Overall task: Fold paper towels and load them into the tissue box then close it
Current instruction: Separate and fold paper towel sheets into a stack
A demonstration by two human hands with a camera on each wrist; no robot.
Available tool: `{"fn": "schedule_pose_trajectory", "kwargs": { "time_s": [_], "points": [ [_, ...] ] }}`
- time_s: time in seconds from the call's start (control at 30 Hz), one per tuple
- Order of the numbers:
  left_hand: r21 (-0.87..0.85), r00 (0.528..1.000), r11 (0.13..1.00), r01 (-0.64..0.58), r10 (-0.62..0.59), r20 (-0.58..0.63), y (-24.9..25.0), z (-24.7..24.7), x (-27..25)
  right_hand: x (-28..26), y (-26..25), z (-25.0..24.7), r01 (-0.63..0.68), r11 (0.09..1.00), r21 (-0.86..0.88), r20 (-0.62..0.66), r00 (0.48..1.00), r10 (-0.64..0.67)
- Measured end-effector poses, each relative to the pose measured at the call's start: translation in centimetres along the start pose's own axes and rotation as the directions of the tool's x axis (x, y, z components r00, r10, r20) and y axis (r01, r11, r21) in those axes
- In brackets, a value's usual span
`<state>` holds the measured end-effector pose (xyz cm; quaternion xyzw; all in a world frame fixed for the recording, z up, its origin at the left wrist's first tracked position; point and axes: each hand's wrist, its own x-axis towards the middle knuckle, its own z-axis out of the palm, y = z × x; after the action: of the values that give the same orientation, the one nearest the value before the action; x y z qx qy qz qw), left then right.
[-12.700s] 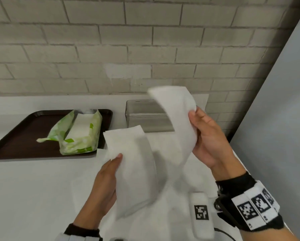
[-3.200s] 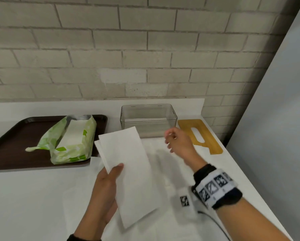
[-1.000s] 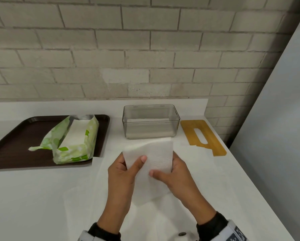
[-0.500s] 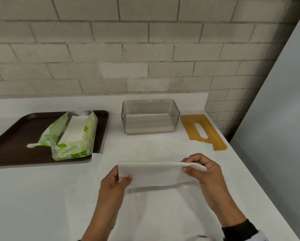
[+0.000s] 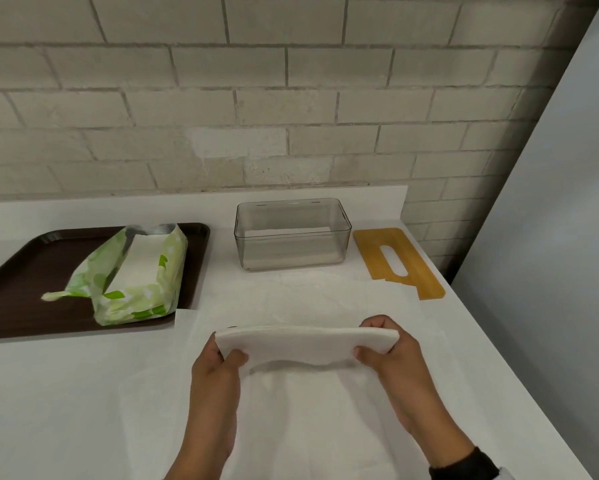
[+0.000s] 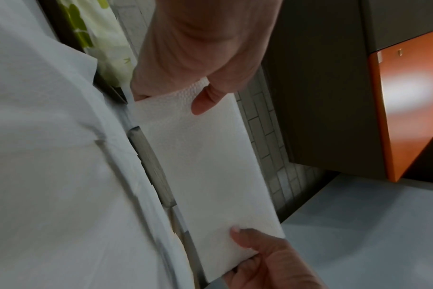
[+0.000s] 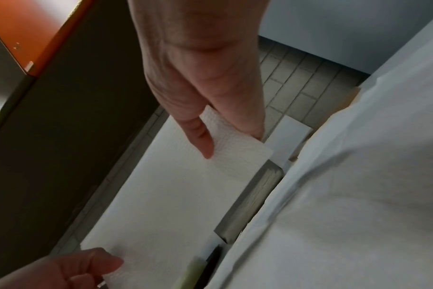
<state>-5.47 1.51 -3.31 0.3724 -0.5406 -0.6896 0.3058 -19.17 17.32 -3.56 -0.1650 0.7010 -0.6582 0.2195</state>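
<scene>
A folded stack of white paper towels (image 5: 305, 344) hangs level above the counter, held at both short ends. My left hand (image 5: 222, 358) pinches its left end and my right hand (image 5: 381, 344) pinches its right end. The left wrist view shows the stack (image 6: 205, 172) with my left hand (image 6: 198, 97) at the top. In the right wrist view my right hand (image 7: 225, 136) pinches the stack (image 7: 176, 195). The clear tissue box (image 5: 293, 233) stands open near the wall, with a white layer low inside. Its wooden slotted lid (image 5: 398, 261) lies flat to the box's right.
A dark brown tray (image 5: 21, 271) at the left holds an opened green-and-white towel package (image 5: 135, 275). Flat white sheets (image 5: 308, 427) lie on the counter under my hands. The counter edge runs diagonally on the right beside a grey wall (image 5: 551, 237).
The stack turned from upright in front of the box to level and was drawn toward me. My hands moved apart to its two ends, and it now sits slightly higher than half a second ago.
</scene>
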Motion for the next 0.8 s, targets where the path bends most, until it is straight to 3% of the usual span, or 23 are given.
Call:
{"fn": "schedule_pose_trajectory", "kwargs": {
  "time_s": [0.17,0.3,0.37,0.43,0.47,0.53,0.57,0.67,0.8],
  "points": [
    [0.027,1.000,1.000,0.013,-0.013,0.001,-0.8,-0.2,0.2,0.1,1.2,-0.2,-0.146,0.981,-0.127,0.054,0.987,0.154],
    [0.086,0.999,0.996,0.007,-0.012,0.051,0.2,-1.6,0.4,0.3,-0.5,-1.1,-0.090,0.980,-0.177,0.051,0.994,0.101],
    [0.325,0.978,0.944,-0.060,-0.010,0.208,1.1,-3.0,0.6,0.5,-2.8,-1.4,-0.027,0.998,-0.060,0.064,0.997,0.031],
    [0.579,0.895,0.801,-0.155,-0.135,0.426,1.9,-3.3,0.5,0.6,-5.3,-1.3,0.058,0.997,0.057,0.080,0.995,-0.062],
    [0.632,0.860,0.748,-0.201,-0.175,0.480,2.3,-2.9,0.1,0.6,-6.3,-1.0,0.101,0.990,0.093,0.099,0.989,-0.110],
    [0.574,0.841,0.767,-0.287,-0.085,0.534,2.9,-1.5,-0.6,0.5,-7.7,0.3,0.164,0.970,0.182,0.148,0.970,-0.191],
    [0.480,0.848,0.829,-0.287,-0.013,0.530,3.1,-0.5,-1.0,0.4,-8.1,1.0,0.180,0.956,0.230,0.162,0.962,-0.220],
    [0.199,0.927,0.958,-0.206,0.126,0.353,3.3,1.9,-1.8,0.0,-7.8,3.2,0.177,0.934,0.309,0.133,0.965,-0.227],
    [0.029,0.967,0.978,-0.209,0.202,0.154,2.5,3.0,-1.6,-0.6,-5.2,5.3,0.201,0.979,0.018,0.095,0.975,-0.202]
  ]
}}
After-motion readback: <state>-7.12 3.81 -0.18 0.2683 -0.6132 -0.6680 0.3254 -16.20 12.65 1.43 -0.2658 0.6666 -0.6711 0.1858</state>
